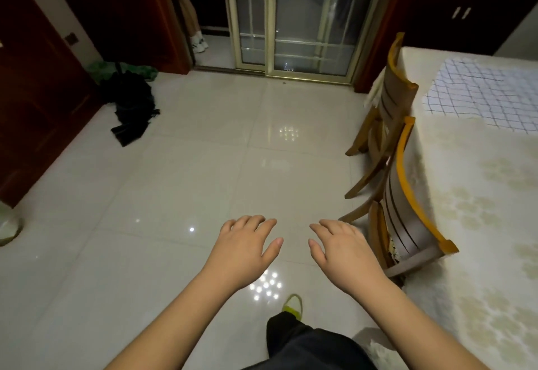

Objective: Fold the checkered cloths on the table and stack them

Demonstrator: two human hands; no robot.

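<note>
A white cloth with a blue check pattern [486, 93] lies spread flat on the far right part of the table [477, 195], which wears a cream flowered cover. My left hand [247, 247] and my right hand [343, 250] hover side by side over the tiled floor, palms down, fingers loosely spread and holding nothing. Both hands are well to the left of the table and far from the cloth. The frame's right edge cuts off part of the cloth.
Two wooden chairs [407, 195] stand pushed against the table's left side. A black bag [131, 107] lies on the floor at left near dark wooden cabinets. Glass sliding doors [291, 20] close the far wall, with a person's legs [192, 20] beside them.
</note>
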